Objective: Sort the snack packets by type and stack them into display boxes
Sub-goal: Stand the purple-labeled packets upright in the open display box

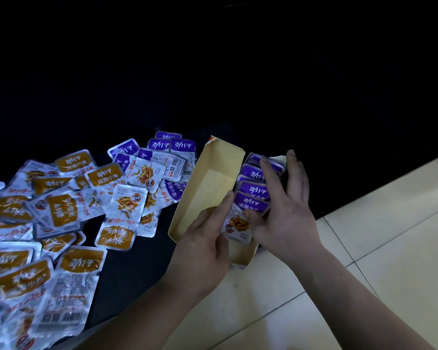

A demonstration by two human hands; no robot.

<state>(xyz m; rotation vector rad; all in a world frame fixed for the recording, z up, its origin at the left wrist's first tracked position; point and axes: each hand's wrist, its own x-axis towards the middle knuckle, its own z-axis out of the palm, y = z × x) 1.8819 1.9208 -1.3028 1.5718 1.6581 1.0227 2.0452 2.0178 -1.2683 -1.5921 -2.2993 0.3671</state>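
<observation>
An open cardboard display box (208,188) lies on the floor with its lid flap raised to the left. Inside it stands a row of purple-labelled snack packets (253,190). My left hand (208,238) holds the near end of the row, its fingers against the front packet. My right hand (286,208) rests over the row from the right, fingers spread across the packet tops and thumb on the front packet. Loose purple-labelled packets (170,147) lie just left of the box. A big heap of orange-labelled packets (58,210) covers the floor further left.
The packets lie on a dark mat (137,269). Pale floor tiles (390,236) stretch to the right and front. The far side of the view is in darkness.
</observation>
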